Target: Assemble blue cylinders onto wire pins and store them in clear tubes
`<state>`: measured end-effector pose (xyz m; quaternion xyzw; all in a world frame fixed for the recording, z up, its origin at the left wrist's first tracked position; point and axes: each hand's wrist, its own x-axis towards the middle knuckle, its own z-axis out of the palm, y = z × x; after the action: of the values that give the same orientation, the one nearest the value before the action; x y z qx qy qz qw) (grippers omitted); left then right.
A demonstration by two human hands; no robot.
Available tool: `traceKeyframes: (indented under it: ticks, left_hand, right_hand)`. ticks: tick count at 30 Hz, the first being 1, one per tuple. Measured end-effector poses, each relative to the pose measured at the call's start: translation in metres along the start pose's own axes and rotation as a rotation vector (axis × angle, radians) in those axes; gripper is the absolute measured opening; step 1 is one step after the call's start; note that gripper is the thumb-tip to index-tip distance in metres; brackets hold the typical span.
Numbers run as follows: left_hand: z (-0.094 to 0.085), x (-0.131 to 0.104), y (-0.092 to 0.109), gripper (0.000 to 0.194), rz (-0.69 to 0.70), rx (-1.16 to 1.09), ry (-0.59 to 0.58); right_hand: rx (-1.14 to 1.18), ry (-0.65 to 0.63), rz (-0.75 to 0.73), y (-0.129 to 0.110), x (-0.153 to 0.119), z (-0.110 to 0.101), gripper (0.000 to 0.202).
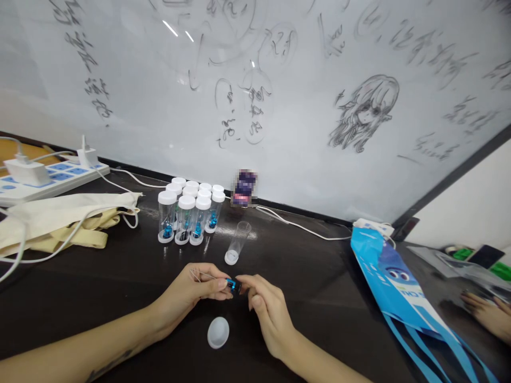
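Observation:
My left hand [197, 291] is closed, pinching a small blue-and-black part [232, 286] between thumb and fingers. Thin pale wires or strings run from the part back over that hand. My right hand [269, 309] is at the part's dark end, index fingertip against it, with the thumb apart. Just below the hands lies a white round cap [218, 333], hollow side up. Beyond them a clear tube [239, 239] rests on the table, its white-capped end toward me. What the part is exactly is too small to tell.
Several white-capped clear tubes [187, 218] with blue parts inside stand behind my left hand. A phone [244, 187] leans on the whiteboard [167, 106]. Cloth bag [48, 221] and power strip [59, 181] lie left; a blue bag [393, 282] and another person's hand [489, 314] are right.

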<state>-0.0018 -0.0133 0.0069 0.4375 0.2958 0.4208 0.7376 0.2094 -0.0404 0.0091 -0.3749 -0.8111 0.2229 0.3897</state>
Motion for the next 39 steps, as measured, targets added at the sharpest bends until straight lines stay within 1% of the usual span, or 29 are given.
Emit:
traceKeyframes:
  ticks: [2,6,11,15,20,24,28,30,33,36,39]
  left_hand:
    - [-0.0003,-0.0002,-0.0001,0.015,-0.003,0.003,0.004]
    - [-0.0012,0.0003,-0.0008,0.015,-0.013,-0.007,0.004]
    - [-0.0008,-0.0003,0.0003,0.015,-0.002,0.001,0.002]
    - [-0.0004,-0.0004,0.0007,0.015,-0.003,0.0,-0.005]
    - [-0.0003,0.0011,0.0003,0.014,0.005,-0.008,-0.009]
    - [-0.0008,0.0013,0.0003,0.017,-0.009,0.001,0.009]
    - [-0.0012,0.0009,-0.0019,0.017,-0.008,0.006,0.009]
    - [-0.0007,0.0007,-0.0032,0.016,-0.004,0.026,-0.004]
    - [-0.0003,0.0007,-0.0045,0.016,0.003,0.061,-0.021]
    - [-0.0011,0.001,-0.0056,0.017,-0.003,0.099,-0.003]
    - [-0.002,0.0013,-0.0062,0.018,-0.023,0.129,0.013]
  right_hand:
    - [0.003,0.01,-0.006,0.0,-0.0004,0.0,0.05]
    - [-0.003,-0.041,0.002,0.0003,-0.0007,0.0003,0.051]
    - [0.004,0.024,0.006,0.0017,-0.001,0.0011,0.049]
    - [0.012,-0.022,-0.009,0.0004,-0.0008,0.0008,0.05]
    - [-0.009,0.009,0.007,0.0,-0.0006,0.0,0.049]
    - [-0.015,-0.038,-0.01,-0.0008,0.001,-0.0003,0.053]
    - [-0.049,-0.041,0.016,-0.0028,0.0026,0.0002,0.054]
    - [-0.087,-0.067,0.047,-0.0033,0.0025,0.001,0.048]
    - [-0.128,-0.108,0.088,-0.003,0.0012,0.003,0.031]
    - [-0.117,-0.077,0.096,-0.0014,0.0002,0.0051,0.017]
    - [-0.107,-0.044,0.055,-0.0003,0.0,0.006,0.012]
